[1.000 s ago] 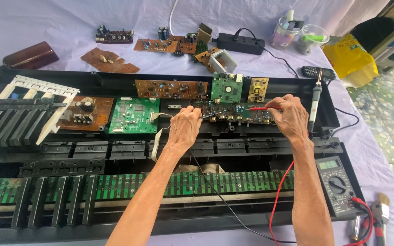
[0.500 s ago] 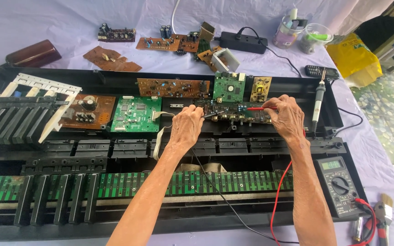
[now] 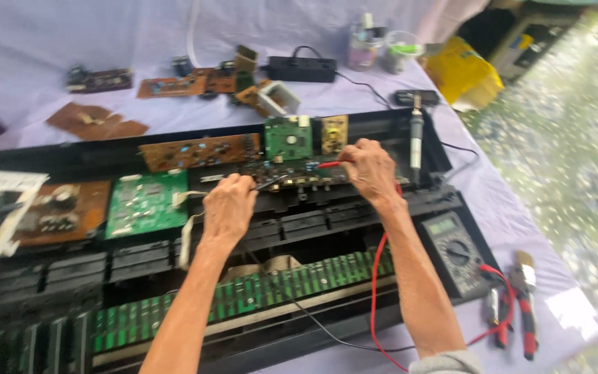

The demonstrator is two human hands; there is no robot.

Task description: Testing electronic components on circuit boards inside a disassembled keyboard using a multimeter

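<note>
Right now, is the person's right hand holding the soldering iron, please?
No, the right hand holds a red probe against the circuit board, while the soldering iron rests untouched beside it.

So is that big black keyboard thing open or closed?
Open. The black keyboard case has no cover, so its green circuit boards lie bare.

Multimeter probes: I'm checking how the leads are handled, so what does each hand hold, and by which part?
The right hand pinches the red probe at its rear handle end. The left hand grips the black probe by its handle, tip on the dark circuit board.
</note>
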